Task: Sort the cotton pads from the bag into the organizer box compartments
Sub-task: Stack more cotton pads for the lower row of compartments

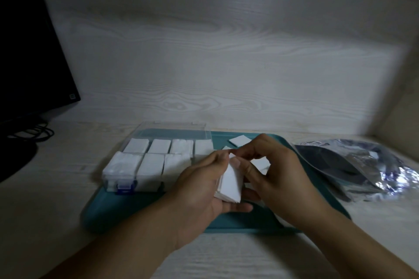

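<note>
Left hand [199, 190] cradles pad stack [229, 186], right hand [278, 174] pinches its top; square edges before dropping into box [158, 161].

White cotton pads [229, 184] stacked between both hands; organizer box [156, 161] nearly full.

A pale wood-grain desk [68, 188] carried a teal tray [108, 208]. Beside the tray lay a crumpled plastic bag [362, 165]. A monitor [27, 52] stood far left.

Teal tray [127, 215] at centre, on pale wood-grain desk [56, 176]. Black monitor [27, 52] at 9 o'clock, cables [34, 133] coiled beside base. Wood-grain wall [226, 52] at 12 o'clock.
</note>
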Available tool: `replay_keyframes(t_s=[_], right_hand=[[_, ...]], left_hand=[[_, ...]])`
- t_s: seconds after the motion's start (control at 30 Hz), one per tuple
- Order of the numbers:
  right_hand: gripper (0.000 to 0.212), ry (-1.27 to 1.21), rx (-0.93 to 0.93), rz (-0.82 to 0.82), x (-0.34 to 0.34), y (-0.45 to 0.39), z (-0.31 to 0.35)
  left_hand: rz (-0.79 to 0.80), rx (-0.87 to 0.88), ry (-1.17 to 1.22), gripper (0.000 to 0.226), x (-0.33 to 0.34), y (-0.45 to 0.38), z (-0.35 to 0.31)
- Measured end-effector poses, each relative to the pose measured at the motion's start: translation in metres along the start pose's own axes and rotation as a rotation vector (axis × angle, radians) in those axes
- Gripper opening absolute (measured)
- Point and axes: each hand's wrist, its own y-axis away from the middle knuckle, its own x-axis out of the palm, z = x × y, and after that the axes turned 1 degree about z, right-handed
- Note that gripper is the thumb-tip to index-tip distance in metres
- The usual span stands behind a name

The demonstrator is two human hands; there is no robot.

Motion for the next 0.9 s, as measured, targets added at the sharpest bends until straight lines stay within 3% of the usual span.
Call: replay_keyframes(t_s=[0.07,0.13,0.3,0.7,0.9], right_hand=[[0.012,0.051,-0.016,-0.039,0.0,0.0,0.0],[0.032,0.048,-0.025,-0.019,-0.006,0.0,0.002],[0.085,-0.024,-0.054,0.261,-0.011,0.007,0.01],[0.086,-0.1,-0.025,0.272,0.001,0.007,0.005],[0.075,-0.168,-0.01,0.231,0.001,0.006,0.005]], left_hand=[[-0.014,0.021,0.009,0.037,0.0,-0.001,-0.001],[-0.048,0.044,0.056,0.036,0.0,0.0,-0.003],[-0.081,0.061,0.142,0.035,-0.004,-0.004,-0.003],[-0.055,0.103,0.201,0.036,-0.002,-0.008,0.0],[-0.081,0.108,0.191,0.039,-0.001,-0.009,0.0]])
